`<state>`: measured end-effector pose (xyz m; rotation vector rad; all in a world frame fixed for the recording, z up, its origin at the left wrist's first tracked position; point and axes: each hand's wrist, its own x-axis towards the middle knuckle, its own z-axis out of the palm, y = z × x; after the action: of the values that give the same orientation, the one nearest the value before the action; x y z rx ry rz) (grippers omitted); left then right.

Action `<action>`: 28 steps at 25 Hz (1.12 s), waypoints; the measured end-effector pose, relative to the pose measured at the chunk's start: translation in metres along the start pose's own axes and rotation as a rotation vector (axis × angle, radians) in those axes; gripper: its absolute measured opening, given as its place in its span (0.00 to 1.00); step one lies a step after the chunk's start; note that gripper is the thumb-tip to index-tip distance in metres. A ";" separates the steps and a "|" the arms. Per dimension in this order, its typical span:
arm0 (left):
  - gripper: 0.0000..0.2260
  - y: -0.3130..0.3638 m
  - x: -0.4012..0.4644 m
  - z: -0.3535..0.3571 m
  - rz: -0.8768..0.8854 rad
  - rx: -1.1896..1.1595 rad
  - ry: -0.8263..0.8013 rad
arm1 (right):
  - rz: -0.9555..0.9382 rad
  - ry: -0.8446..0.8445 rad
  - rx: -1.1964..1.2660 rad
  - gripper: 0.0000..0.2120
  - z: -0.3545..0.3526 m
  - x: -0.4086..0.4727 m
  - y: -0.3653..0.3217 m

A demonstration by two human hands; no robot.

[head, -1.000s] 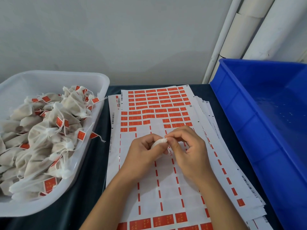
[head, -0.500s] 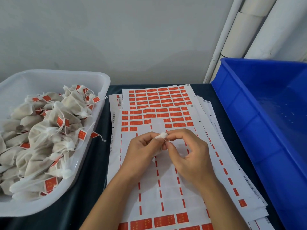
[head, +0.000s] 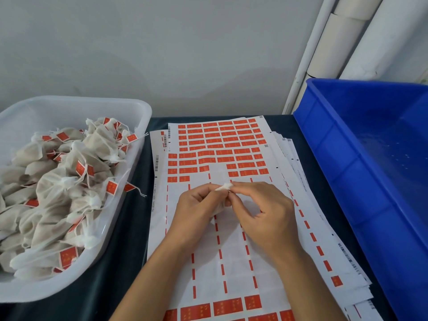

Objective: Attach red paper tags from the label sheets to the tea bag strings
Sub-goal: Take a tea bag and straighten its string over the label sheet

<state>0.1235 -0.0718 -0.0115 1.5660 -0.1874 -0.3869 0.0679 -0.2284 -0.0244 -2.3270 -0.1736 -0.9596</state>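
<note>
I am pinching a small white tea bag (head: pixel 224 186) between the fingertips of my left hand (head: pixel 196 212) and my right hand (head: pixel 261 216), both curled onto it above the top label sheet (head: pixel 231 262). I judge I am working at its string, before a tag goes on. Next I would need a red tag (head: pixel 234 174) peeled from the rows just beyond. The string itself and most of the bag are hiding under my fingers. Finished bags are lying in the white tray (head: pixel 129 107) at my left.
</note>
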 end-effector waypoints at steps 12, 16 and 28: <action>0.11 0.000 -0.002 0.001 0.021 0.054 -0.007 | 0.064 -0.015 -0.028 0.12 0.001 0.001 0.000; 0.11 0.000 -0.003 0.000 0.054 0.109 -0.023 | 0.102 -0.060 -0.037 0.09 0.001 0.002 0.000; 0.09 0.005 -0.005 -0.001 0.101 0.050 -0.066 | 0.281 -0.128 0.236 0.03 0.000 0.003 -0.011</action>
<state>0.1201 -0.0693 -0.0057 1.5875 -0.3279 -0.3569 0.0664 -0.2200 -0.0171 -2.1243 -0.0093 -0.6173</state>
